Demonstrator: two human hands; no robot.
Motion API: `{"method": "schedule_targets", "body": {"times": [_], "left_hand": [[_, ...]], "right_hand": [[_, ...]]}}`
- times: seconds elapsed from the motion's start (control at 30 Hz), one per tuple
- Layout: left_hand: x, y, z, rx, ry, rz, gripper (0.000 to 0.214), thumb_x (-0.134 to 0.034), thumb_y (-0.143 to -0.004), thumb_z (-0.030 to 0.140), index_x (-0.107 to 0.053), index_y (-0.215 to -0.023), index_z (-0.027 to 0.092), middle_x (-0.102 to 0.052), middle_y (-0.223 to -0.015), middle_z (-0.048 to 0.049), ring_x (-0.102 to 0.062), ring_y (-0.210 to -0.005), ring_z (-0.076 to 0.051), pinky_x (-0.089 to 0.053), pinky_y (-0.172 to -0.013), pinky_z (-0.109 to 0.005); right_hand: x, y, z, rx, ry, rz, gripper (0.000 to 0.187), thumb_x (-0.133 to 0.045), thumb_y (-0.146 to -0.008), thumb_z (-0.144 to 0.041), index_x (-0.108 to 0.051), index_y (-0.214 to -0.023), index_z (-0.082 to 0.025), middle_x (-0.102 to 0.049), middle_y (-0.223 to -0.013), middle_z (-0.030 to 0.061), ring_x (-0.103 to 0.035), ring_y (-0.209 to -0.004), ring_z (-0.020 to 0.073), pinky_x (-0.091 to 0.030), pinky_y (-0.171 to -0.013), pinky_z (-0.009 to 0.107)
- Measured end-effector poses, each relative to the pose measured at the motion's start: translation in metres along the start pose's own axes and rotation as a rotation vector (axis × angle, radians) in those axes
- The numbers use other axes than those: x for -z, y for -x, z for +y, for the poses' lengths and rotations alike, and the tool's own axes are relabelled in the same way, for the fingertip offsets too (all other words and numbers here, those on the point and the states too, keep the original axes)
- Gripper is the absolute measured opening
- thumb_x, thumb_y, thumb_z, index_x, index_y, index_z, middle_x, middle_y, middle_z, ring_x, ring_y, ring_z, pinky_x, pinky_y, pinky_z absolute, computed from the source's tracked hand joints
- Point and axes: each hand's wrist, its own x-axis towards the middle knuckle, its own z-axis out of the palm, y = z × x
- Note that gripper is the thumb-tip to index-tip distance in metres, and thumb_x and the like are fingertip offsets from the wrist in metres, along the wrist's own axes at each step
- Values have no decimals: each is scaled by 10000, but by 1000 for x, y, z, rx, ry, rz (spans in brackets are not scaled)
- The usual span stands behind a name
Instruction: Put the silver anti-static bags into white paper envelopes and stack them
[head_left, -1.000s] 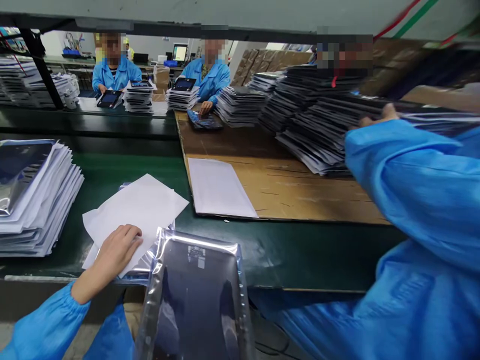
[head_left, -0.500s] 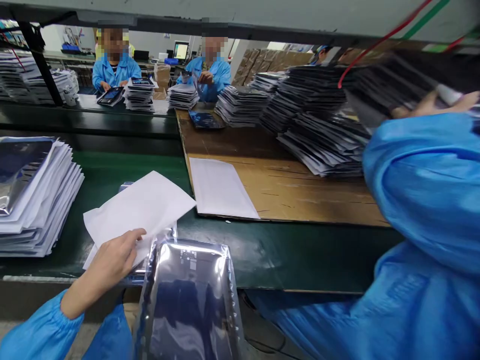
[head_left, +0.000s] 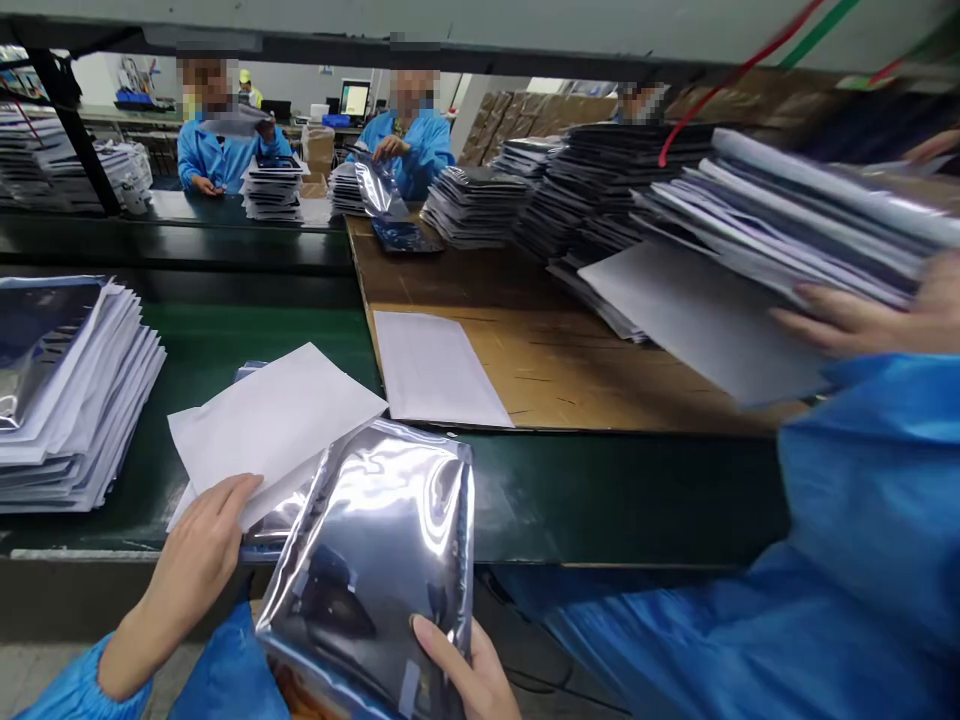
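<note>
Left hand (head_left: 196,568): laid on white paper sheet (head_left: 277,420), green worktop (head_left: 600,500)'s near edge — grip unclear.
Right hand (head_left: 469,675): shiny silver foil bag (head_left: 375,540) is gripped.

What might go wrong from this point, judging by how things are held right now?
1. The right hand pinches the shiny silver foil bag only at its lower edge, beyond the dark green table's front edge; it may slip.
2. The left hand merely lies on the loose white paper sheet, which could slide.
3. A co-worker's hand carries a tilted stack of bagged packs; its jutting bottom grey sheet could drop.
</note>
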Motion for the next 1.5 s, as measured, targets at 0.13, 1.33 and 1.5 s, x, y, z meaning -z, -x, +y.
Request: {"method": "schedule_targets", "body": {"times": [0.13, 1.33, 1.5], "left_hand": [[1, 18, 3, 161, -92, 159, 136, -453, -823, 208, -535, -931, 213, -643, -927, -77, -610, -864, -245, -476, -735, -344], [-21, 90, 50, 164, 384, 489, 74, -555, -870, 179, -598, -814, 204, -639, -644, 31, -605, -555, -94, -485, -561, -174], [-23, 100, 40, 169, 280, 529, 59, -577, -852, 168, -614, -819, 200, -653, -639, 21, -597, -551, -102, -478, -570, -200]], "right_hand": [[-15, -4, -4, 0, -113, -6, 423, -832, -565, -446, -643, -819, -166, -665, -633, -17, -639, -575, 174, -513, -533, 252], [-45, 20, 15, -57, -297, 55, 351, -826, -589, -393, -569, -745, -211, -570, -535, -73, -587, -522, 139, -488, -501, 231], [-45, 26, 28, 30, -139, 50, 419, -779, -622, -468, -630, -871, -167, -696, -711, 12, -666, -724, 228, -531, -651, 315]]}}
